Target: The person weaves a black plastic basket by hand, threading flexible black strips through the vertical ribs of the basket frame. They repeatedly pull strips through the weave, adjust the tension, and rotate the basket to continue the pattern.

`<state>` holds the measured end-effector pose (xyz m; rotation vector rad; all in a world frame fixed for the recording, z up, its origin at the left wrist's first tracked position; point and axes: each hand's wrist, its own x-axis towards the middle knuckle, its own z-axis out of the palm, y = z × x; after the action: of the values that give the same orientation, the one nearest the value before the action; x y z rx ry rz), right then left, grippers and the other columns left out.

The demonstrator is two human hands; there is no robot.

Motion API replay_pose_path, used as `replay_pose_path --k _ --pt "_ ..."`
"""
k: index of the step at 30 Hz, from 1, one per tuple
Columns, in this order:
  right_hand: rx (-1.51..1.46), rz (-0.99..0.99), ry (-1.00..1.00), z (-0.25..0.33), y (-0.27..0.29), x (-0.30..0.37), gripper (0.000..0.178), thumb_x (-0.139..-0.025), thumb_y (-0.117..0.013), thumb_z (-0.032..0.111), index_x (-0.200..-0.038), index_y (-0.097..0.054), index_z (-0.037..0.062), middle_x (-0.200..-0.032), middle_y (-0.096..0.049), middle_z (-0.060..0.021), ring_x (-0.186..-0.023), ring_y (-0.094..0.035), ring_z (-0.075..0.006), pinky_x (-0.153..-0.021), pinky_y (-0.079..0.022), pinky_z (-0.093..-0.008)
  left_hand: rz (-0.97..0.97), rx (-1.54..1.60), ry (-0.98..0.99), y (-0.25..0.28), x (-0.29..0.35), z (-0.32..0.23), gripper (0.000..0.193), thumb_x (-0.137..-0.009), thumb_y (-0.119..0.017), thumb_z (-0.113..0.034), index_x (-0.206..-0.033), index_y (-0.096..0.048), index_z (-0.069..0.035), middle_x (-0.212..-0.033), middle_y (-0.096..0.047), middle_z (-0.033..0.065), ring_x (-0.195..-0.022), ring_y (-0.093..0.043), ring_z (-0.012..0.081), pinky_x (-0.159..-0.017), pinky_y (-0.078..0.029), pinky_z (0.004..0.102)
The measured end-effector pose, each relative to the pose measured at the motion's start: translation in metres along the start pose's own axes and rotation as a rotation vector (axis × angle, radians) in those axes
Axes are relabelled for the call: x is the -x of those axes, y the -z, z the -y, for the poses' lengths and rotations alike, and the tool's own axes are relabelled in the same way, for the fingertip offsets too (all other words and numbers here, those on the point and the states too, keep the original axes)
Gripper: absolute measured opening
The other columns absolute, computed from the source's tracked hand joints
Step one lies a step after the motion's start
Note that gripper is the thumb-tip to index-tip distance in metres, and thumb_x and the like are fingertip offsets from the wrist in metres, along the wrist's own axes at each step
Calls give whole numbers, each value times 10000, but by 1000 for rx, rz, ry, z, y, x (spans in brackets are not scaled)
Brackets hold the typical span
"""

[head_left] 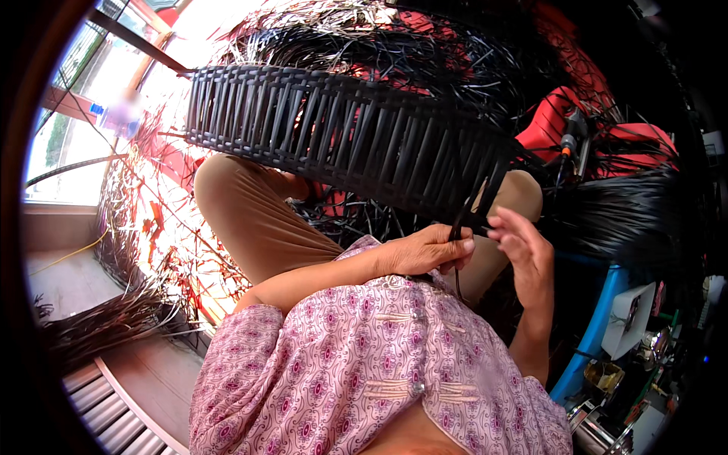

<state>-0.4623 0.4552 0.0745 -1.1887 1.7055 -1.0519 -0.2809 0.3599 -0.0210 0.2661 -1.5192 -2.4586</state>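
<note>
The long black woven panel sits by the knees, its right end near both hands. The left hand pinches a thin black strip. The right hand's fingers are bent and a bit spread. There's a gap between the panel's bottom edge and the purple shirt. Right of that, a blue edge runs beside a white box; I can't tell what's inside.

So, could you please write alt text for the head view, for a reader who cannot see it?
A seated person in a patterned shirt holds a black strand in the left hand, near the right end of a long black woven piece spanning the knees. The right hand is open beside it. Tangled dark strips lie beyond.
</note>
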Motion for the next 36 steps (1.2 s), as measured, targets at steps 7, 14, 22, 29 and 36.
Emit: replay_pose_path --k 7,14,22,29,36 --pt "-657 410 -14 -18 -40 -58 602 -1054 -482 456 -1376 -536 -50 -981 -702 -149 -851 -708 -240 -833 -562 -357 163 -213 234 0 -9 3 418 -1094 -426 -391 -864 -570 -73 -811 -520 -13 -762 -485 100 -700 -431 280" --pt "-918 178 159 -16 -64 -68 643 -1051 -418 542 -1404 -516 13 -959 -699 -145 -766 -674 -205 -681 -522 -301 154 -62 228 6 -8 21 376 -1072 -480 -374 -892 -619 -74 -858 -568 -9 -812 -513 92 -737 -431 267" --pt "-502 114 -13 -13 -55 -59 298 -1059 -556 301 -1114 -685 38 -675 -521 36 -570 -449 -31 -507 -357 -188 -61 -688 -174 15 -8 29 446 -1023 -587 -405 -1129 -614 27 -975 -667 62 -787 -631 145 -727 -525 323" --pt "-390 190 -264 -33 -56 -45 273 -1052 -563 298 -1047 -697 59 -667 -532 44 -566 -462 -28 -501 -361 -196 -590 -79 -222 31 5 -39 448 -958 -720 -163 -1304 -518 37 -941 -642 56 -892 -648 90 -786 -539 252" --pt "-305 313 -315 -43 -62 -33 290 -1041 -566 312 -1058 -710 61 -664 -556 22 -568 -497 -49 -513 -384 -206 -638 -242 -315 28 3 -30 468 -948 -719 -117 -1354 -509 -13 -824 -596 20 -749 -592 55 -665 -491 213"
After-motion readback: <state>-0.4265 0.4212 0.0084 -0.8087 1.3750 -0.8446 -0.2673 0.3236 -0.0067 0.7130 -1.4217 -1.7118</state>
